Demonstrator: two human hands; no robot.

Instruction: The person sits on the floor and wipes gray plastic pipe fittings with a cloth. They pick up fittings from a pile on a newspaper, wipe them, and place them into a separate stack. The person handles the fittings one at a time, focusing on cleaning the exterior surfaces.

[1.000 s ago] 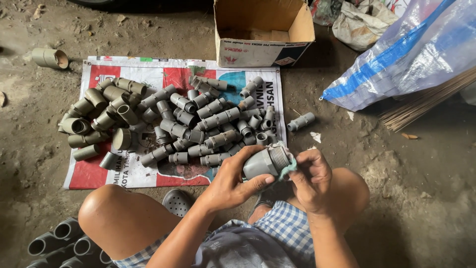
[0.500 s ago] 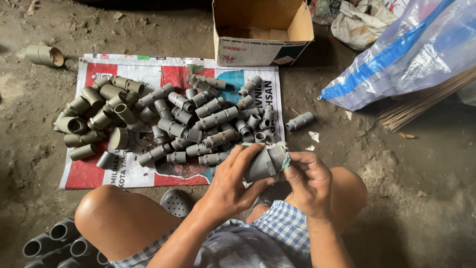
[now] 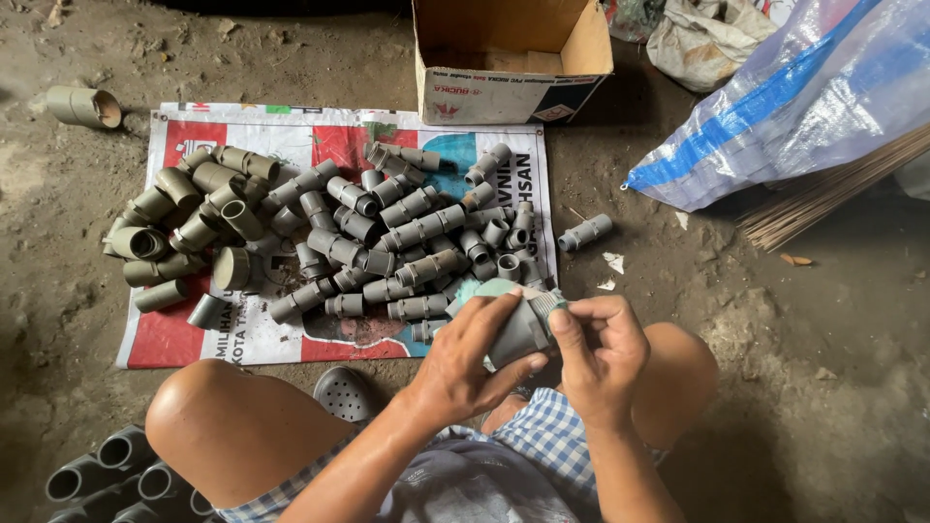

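Head view shows your left hand [image 3: 463, 363] closed around a grey pipe fitting [image 3: 518, 329], held above your knees. Your right hand [image 3: 593, 351] pinches its threaded end. Keep that left grip firm; turn squarely. The fittings pile [image 3: 368, 237] lies just beyond both hands.

soft, even daylight, a bit dim; shadows pool under the cardboard box [image 3: 511, 58] and along the top edge. the plastic sack [image 3: 804, 107] catches mild glare. focus is sharp throughout, with slight wide-angle stretch at the corners.
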